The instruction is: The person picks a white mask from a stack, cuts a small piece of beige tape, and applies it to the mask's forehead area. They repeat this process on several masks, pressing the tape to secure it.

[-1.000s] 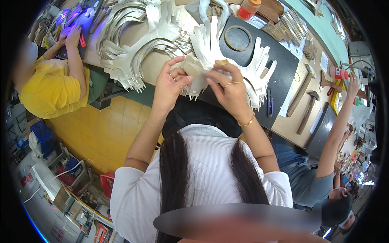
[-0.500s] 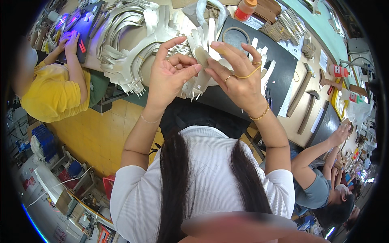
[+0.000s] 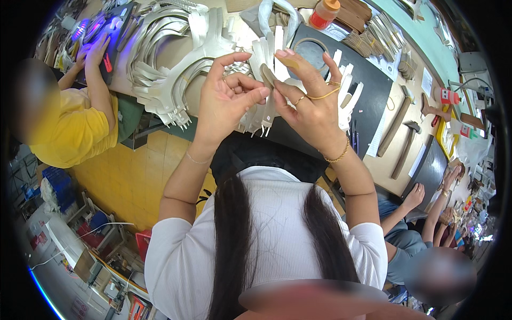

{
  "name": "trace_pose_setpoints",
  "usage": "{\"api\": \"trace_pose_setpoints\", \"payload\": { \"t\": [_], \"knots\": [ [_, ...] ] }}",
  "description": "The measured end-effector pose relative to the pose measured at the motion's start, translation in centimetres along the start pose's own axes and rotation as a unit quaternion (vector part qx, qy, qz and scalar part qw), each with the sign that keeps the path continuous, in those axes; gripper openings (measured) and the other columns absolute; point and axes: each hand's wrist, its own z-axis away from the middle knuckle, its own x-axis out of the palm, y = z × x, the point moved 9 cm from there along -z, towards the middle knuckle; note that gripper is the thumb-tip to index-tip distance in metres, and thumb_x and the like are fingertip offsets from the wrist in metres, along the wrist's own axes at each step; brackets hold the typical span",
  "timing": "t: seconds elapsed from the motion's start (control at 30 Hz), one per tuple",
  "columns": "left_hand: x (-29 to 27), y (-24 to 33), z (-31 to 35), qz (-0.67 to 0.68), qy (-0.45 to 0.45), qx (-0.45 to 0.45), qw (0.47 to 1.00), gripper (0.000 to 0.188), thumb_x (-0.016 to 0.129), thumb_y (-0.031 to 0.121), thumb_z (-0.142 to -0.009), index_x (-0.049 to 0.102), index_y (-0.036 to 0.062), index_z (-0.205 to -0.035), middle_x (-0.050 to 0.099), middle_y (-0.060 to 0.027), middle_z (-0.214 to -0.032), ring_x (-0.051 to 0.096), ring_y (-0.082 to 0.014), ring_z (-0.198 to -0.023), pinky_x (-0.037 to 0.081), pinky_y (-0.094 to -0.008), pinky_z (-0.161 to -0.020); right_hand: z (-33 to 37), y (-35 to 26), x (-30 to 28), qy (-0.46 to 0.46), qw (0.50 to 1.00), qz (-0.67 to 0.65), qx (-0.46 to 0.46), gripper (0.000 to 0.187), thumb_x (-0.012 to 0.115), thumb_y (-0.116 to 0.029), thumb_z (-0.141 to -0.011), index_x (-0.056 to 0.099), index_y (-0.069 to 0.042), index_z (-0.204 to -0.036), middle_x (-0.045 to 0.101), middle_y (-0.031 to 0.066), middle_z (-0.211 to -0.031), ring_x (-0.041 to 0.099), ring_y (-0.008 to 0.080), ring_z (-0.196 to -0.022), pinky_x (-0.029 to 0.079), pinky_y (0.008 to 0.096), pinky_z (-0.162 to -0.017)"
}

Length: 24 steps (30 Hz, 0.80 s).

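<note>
Head view: at 12 o'clock the right hand (image 3: 316, 109) is pinching a rounded beige flap (image 3: 268, 74) between thumb and finger, a yellow rubber band (image 3: 324, 97) looping round its fingers; the left hand (image 3: 225, 109) is curling at the flap's 8 o'clock edge, grip unclear. Flap is being handled, not yet released. A pale strap stack (image 3: 213, 50) is lying at 11 o'clock, a strap fan (image 3: 278, 45) spreading beyond the hands; which are finished, can't tell.

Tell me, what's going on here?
The person's right hand pinches a rounded, greyish-beige piece, with the left hand close against it. A thin yellow band loops over the right fingers. Pale, curved pieces lie piled to the left; a hammer lies to the right.
</note>
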Motion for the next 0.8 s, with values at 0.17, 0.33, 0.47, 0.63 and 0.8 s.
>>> {"api": "trace_pose_setpoints", "payload": {
  "t": [0.17, 0.33, 0.47, 0.63, 0.8],
  "knots": [
    [-0.3, -0.3, 0.2, 0.024, 0.013, -0.002, 1.0, 0.054, 0.069, -0.01, -0.077, 0.04, 0.001, -0.121, 0.065, -0.0112, -0.081, 0.063, -0.0141, -0.072, 0.053, -0.025, -0.068, 0.5, 2.1, -0.1, 0.016, 0.994, -0.06, 0.084, 0.007, 0.072, -0.009, -0.073, 0.069, -0.009, -0.079, 0.056, 0.0068, -0.128, 0.053, 0.0216, -0.121, 0.027, 0.0479, -0.107],
    [-1.4, -1.9, 0.3, 0.016, 0.025, -0.033, 0.999, 0.051, 0.07, -0.008, -0.078, 0.041, 0.0028, -0.119, 0.064, -0.0119, -0.083, 0.063, -0.0136, -0.073, 0.053, -0.0253, -0.068, 1.6, 5.7, -1.7, 0.092, 0.975, -0.104, 0.176, 0.01, 0.071, -0.011, -0.074, 0.071, -0.007, -0.083, 0.057, 0.0103, -0.124, 0.052, 0.0273, -0.117, 0.036, 0.0427, -0.101],
    [-2.1, -4.2, 0.6, 0.026, 0.017, -0.064, 0.997, 0.049, 0.07, -0.005, -0.079, 0.043, 0.003, -0.119, 0.064, -0.0111, -0.081, 0.063, -0.0135, -0.073, 0.052, -0.0244, -0.068, 2.7, 7.7, -1.5, 0.077, 0.944, -0.225, 0.228, 0.009, 0.068, -0.009, -0.085, 0.071, -0.001, -0.089, 0.053, 0.01, -0.122, 0.053, 0.0246, -0.116, 0.04, 0.0377, -0.102],
    [-3.8, -5.2, 1.1, -0.189, 0.061, -0.053, 0.979, 0.046, 0.073, 0.002, -0.079, 0.052, 0.0029, -0.119, 0.059, -0.0111, -0.1, 0.062, -0.015, -0.079, 0.051, -0.0253, -0.07, 4.5, 7.0, 2.8, -0.011, 0.882, -0.36, 0.304, 0.015, 0.07, -0.015, -0.083, 0.071, -0.001, -0.089, 0.055, 0.0107, -0.111, 0.054, 0.0242, -0.108, 0.041, 0.0341, -0.093],
    [-3.2, -0.8, 2.6, -0.387, 0.082, 0.107, 0.912, 0.026, 0.073, 0.015, -0.082, 0.066, 0.0029, -0.104, 0.053, -0.008, -0.111, 0.057, -0.0137, -0.078, 0.045, -0.0237, -0.072, 4.5, 5.5, 3.9, -0.049, 0.874, -0.372, 0.308, 0.016, 0.07, -0.015, -0.083, 0.071, -0.001, -0.089, 0.057, 0.0107, -0.107, 0.055, 0.0227, -0.103, 0.043, 0.032, -0.089]
  ]
}}
